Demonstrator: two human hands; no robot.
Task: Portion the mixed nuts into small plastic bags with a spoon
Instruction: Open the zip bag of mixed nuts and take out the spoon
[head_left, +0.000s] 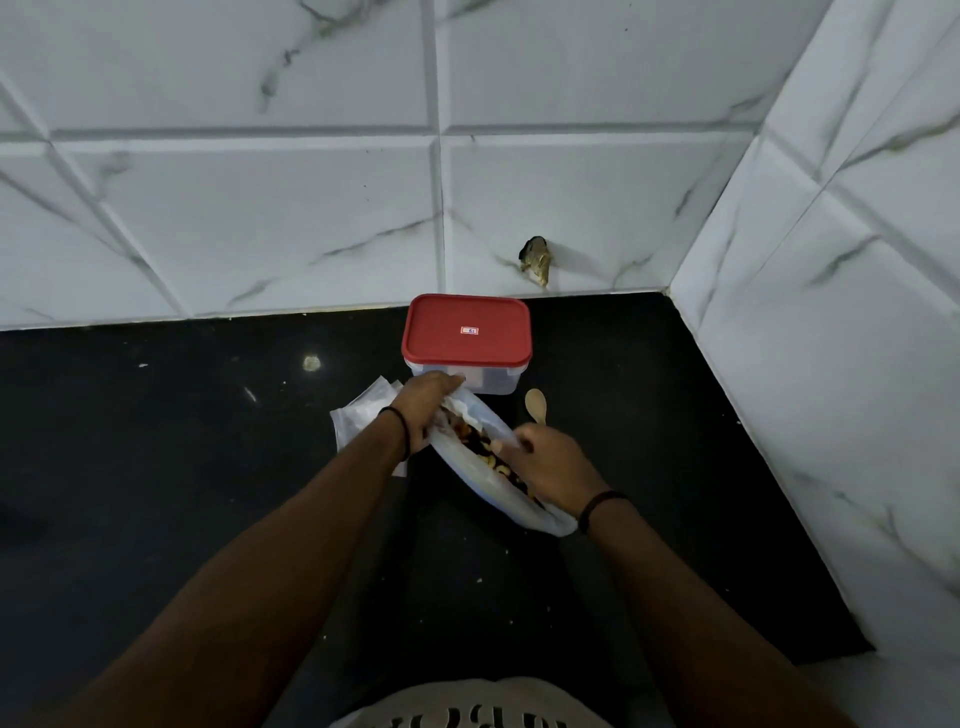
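i'm looking down at a black speckled stone countertop (156, 467) in a corner of white marble-look wall tiles (234, 208). my left hand (423, 402) grips the far end of a clear plastic bag of mixed nuts (483, 452), fingers curled round the bunched top edge, right up against the front of the box. my right hand (553, 462) pinches the same bag nearer to me, fingers curled over its upper side, thumb tucked in; the bag's near end sticks out past the wrist. so both hands are closed on that one bag, which lies slanted between them, from up-left to down-right, just over the counter. nuts show through the film: pale cashew shapes + dark pieces.

the small pale wooden spoon (536, 405) lies on the counter just right of the bag, bowl end away from me, handle end hidden behind my right hand. not held.

behind the hands sits a clear rectangular plastic box with a red lid (466, 332), lid on, close to the back wall. a few empty small clear plastic bags (358, 415) lie flat under/left of my left wrist, partly covered by it. black thin band on each wrist. there's a dark chipped hole in the tile (535, 257) above the box. my light patterned shirt (467, 706) shows at btm edge.
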